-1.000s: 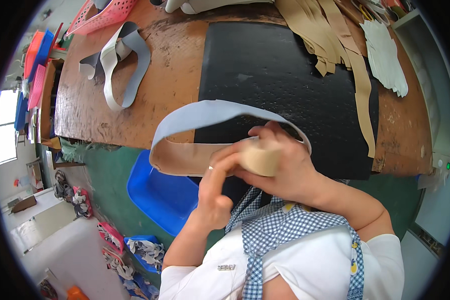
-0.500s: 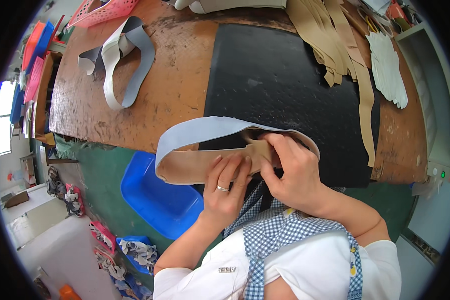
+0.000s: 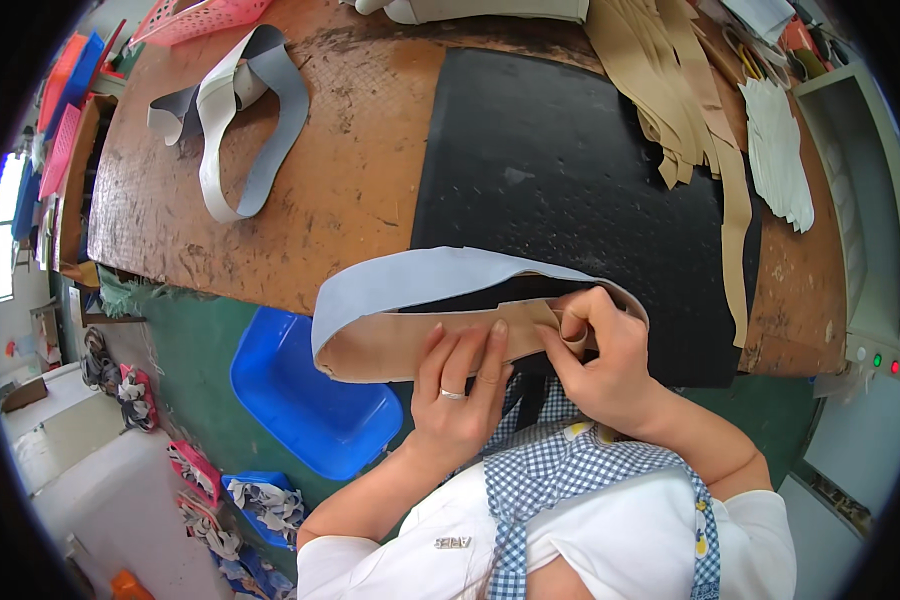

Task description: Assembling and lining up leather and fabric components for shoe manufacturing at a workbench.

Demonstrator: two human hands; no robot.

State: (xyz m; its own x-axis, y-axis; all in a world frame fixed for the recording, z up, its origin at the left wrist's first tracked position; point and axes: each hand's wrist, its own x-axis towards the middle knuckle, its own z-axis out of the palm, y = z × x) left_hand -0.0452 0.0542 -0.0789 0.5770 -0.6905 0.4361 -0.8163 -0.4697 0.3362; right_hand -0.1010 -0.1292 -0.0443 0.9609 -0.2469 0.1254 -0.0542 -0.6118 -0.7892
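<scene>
A wide looped band point(image 3: 400, 278) of leather-like material, pale blue-grey on one face and beige on the other, is held at the table's near edge. My left hand point(image 3: 457, 390), with a ring on one finger, grips its near side. The fingers press on the beige face; the thumb is hidden. A tan strip point(image 3: 525, 325) lies along that beige face. At the right end of the loop, my right hand point(image 3: 605, 355) pinches the strip's curled free part between thumb and fingers.
A black mat point(image 3: 530, 160) covers part of the brown table point(image 3: 360, 130). Tan strips point(image 3: 660, 90) and white pieces point(image 3: 778, 150) lie at the far right. Another looped band point(image 3: 210, 130) lies far left, near a pink basket point(image 3: 195, 20). Below the table edge stands a blue tub point(image 3: 310, 400).
My right hand has moved a little right and down along the loop. More of the tan strip now lies against the beige face. My left hand keeps its grip.
</scene>
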